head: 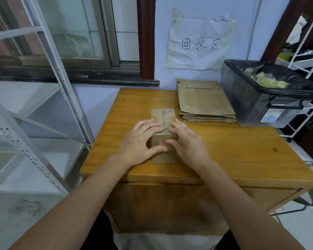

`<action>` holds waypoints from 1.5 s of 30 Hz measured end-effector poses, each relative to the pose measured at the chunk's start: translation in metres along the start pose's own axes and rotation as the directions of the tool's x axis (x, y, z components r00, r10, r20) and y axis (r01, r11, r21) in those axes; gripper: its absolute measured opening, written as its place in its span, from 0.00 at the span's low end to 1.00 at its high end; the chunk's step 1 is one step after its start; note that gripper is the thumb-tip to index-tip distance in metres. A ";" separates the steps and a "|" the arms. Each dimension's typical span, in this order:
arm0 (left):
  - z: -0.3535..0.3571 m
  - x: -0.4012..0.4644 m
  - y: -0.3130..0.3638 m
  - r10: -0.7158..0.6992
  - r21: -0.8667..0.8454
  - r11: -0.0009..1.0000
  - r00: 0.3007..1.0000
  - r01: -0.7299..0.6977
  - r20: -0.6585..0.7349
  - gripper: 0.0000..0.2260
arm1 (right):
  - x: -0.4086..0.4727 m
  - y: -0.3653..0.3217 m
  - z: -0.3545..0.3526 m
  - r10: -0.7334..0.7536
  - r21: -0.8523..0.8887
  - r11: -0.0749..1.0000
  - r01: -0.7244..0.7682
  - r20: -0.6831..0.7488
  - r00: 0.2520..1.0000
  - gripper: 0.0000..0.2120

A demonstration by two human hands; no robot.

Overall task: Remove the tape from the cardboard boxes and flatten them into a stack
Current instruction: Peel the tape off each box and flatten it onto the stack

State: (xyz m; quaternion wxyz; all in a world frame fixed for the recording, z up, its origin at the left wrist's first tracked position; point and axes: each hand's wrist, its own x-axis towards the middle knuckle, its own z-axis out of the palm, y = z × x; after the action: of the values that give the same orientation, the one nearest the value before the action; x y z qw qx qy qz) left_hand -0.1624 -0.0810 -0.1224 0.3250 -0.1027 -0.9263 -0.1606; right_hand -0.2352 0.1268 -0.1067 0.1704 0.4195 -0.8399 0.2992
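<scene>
Head view: both my hands on a small taped box, working at the tape end.

With the table (224,150) as landmark, the box (163,134) stands near the middle of its top. My left hand (140,141) and right hand (185,141) lie over its top edges, fingers fairly straight, steadying it. Both thumbs meet on the near face, I judge to pick up the tape (164,121) running along the seam. At the table's far right lies the stack of flattened boxes (206,101), just beside the bin (260,105) for pulled tape.
</scene>
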 end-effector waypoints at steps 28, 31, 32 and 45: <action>0.013 0.002 0.013 0.061 0.206 0.978 0.989 -0.032 -0.137 0.20 | -0.017 -0.015 -0.013 0.102 0.160 0.980 -0.122 0.127 0.987 0.20; 0.010 0.000 0.012 0.002 0.128 0.992 0.994 0.012 -0.106 0.22 | -0.020 -0.015 -0.015 0.097 0.155 0.981 -0.117 0.129 0.987 0.21; 0.008 -0.001 0.012 -0.013 0.116 0.993 0.995 0.024 -0.095 0.23 | -0.022 -0.015 -0.015 0.094 0.158 0.981 -0.114 0.128 0.987 0.22; -0.002 -0.005 0.013 -0.048 0.107 0.993 0.999 0.047 0.003 0.43 | -0.024 -0.016 -0.013 0.113 0.174 0.976 -0.134 0.126 0.986 0.23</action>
State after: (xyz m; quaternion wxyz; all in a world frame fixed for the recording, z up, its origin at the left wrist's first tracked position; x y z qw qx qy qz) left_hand -0.1534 -0.0697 -0.1208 0.3235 -0.0637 -0.9366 -0.1184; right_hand -0.2075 0.1423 -0.1039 0.0637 0.3970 -0.8419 0.3599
